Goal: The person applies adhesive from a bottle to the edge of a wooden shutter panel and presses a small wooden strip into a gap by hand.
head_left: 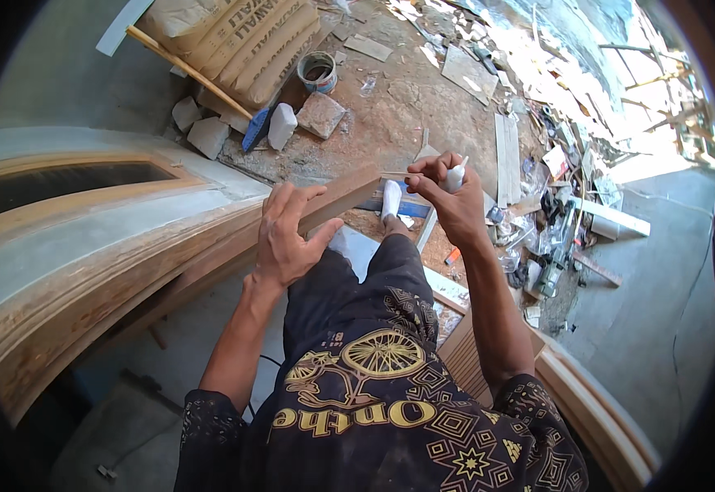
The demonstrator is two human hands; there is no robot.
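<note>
At the far left, one window [70, 186] is set in a wooden frame. Next comes a stack of brown sacks [238, 53], whose overlap hides the exact number, with one blue-ended pole [193, 75] beside it. Near the pole's end lie at least four rough blocks [282, 126], the palest one nearest the blue end.

The left hand [285, 238] is spread, fingers curved and thumb apart, at the side of one wooden beam [342, 192]; whether it touches the wood cannot be told. The beam looks stiff and fairly heavy, dry rather than slippery, and likely tough apart from its edges. It is best held around both long sides, with a second grip farther along. Behind it stands one bucket [318, 72].

One white-covered foot [391, 199] shows beyond the beam's end. To its right, the right hand [449, 193] is closed around one white bottle [456, 177], its thin tip pointing up. The bottle is probably light, somewhat squeezable and smooth; its body is the place to hold, since the tip seems easily bent. Below lies one orange piece [452, 256]; farther right, a scrap pile [550, 221] is too mixed to count.
</note>
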